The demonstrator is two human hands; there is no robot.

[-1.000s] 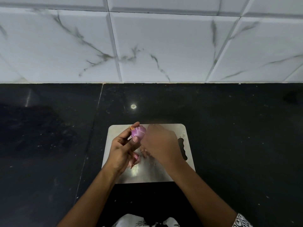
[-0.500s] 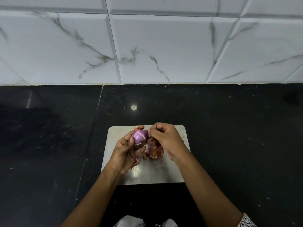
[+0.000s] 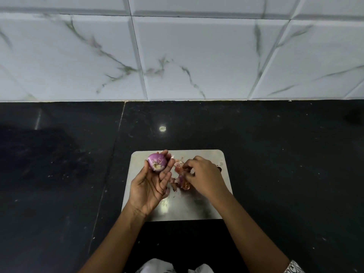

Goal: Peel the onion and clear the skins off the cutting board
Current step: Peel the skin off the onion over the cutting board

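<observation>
A small purple onion [image 3: 157,162], its cut root end facing me, sits between the fingertips and thumb of my left hand [image 3: 150,184], held palm-up over the left part of the steel cutting board [image 3: 206,205]. My right hand [image 3: 204,177] is over the middle of the board, fingers curled, pinching reddish onion skins [image 3: 182,179]. More pale skin scraps [image 3: 178,161] lie on the board between the two hands.
The board lies on a black stone counter [image 3: 285,164] with a seam [image 3: 110,160] running down its left side. A white marble-tiled wall [image 3: 197,56] rises behind the counter. A slot handle in the board's right edge is partly hidden by my right hand.
My hands have parted: the left moved left with the onion and turned palm-up. The right pulled the skins off and lowered them to the board.
</observation>
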